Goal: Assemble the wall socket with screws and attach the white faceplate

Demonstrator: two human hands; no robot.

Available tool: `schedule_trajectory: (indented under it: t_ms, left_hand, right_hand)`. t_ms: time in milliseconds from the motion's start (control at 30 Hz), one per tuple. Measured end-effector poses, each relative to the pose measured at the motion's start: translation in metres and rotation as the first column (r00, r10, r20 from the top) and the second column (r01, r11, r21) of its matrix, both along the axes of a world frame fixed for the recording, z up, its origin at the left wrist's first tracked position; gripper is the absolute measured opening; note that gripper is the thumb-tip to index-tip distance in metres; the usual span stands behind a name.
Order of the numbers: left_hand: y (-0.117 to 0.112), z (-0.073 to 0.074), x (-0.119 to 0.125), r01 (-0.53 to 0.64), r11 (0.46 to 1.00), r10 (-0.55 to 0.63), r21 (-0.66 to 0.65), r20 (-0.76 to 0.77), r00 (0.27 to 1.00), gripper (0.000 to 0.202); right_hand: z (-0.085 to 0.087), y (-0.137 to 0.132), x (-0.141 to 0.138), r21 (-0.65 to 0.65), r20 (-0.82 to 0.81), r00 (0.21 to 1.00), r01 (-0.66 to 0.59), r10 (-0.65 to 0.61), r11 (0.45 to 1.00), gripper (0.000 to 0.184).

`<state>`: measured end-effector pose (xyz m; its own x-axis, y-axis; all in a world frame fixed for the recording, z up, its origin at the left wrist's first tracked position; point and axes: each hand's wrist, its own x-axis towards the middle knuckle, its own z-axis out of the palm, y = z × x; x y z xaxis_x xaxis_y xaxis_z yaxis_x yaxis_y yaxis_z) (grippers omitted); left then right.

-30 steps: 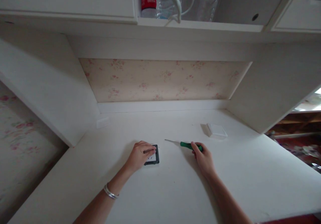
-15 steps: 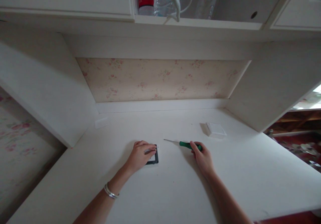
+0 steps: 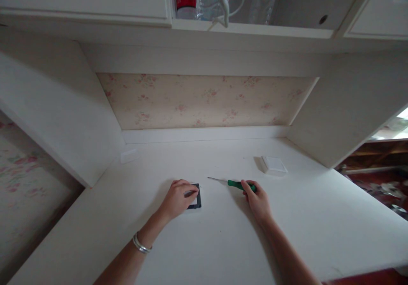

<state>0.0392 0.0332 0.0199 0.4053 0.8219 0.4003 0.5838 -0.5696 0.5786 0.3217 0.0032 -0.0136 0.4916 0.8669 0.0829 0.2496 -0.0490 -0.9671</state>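
Observation:
My right hand (image 3: pixel 257 200) is closed around the green handle of a screwdriver (image 3: pixel 237 184), whose thin metal shaft points left over the white desk. To its left, my left hand (image 3: pixel 180 198) is over a small flat square frame (image 3: pixel 199 200) with a dark border and a pale inside. Thumb and fingertips of that hand are pinched together at the frame; whatever lies between them is too small to make out. Most of the frame's left side is hidden behind the hand. A silver bracelet (image 3: pixel 141 243) circles my left wrist.
A white box (image 3: pixel 274 166) sits at the right rear of the desk (image 3: pixel 216 251). A small clear piece (image 3: pixel 129 155) lies at the left rear. Overhead, a shelf (image 3: pixel 255 29) holds plastic bottles (image 3: pixel 212 0) and a hanging white cable (image 3: pixel 225 8). Side panels flank the desk.
The left fingertips have shifted very slightly over the dark frame. The screwdriver and my right hand stay practically where they were.

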Motion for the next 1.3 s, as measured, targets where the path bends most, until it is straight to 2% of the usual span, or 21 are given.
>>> schedule_trajectory:
  t_ms: [200, 567, 1000, 1300]
  left_hand:
    - [0.0007, -0.0022, -0.0005, 0.060, 0.998, -0.060, 0.008, 0.058, 0.997, 0.005]
    - [0.0022, -0.0031, 0.0010, 0.026, 1.000, -0.026, 0.011, 0.002, 1.000, 0.007]
    - [0.0009, -0.0022, 0.0015, 0.005, 1.000, -0.005, -0.010, 0.017, 1.000, 0.010]
    - [0.0029, -0.0023, 0.0029, 0.014, 1.000, -0.014, -0.003, 0.005, 1.000, 0.004]
  right_hand:
    - [-0.0016, 0.0010, 0.0022, -0.016, 0.014, 1.000, -0.026, 0.026, 1.000, 0.050]
    - [-0.0031, 0.0014, 0.0022, -0.025, -0.007, 1.000, -0.026, 0.026, 0.999, 0.052]
    - [-0.0062, 0.0025, 0.0032, -0.012, 0.004, 0.999, -0.032, 0.032, 0.999, 0.050]
    - [-0.0054, 0.0028, 0.0036, -0.024, 0.012, 0.999, -0.039, 0.039, 0.999, 0.049]
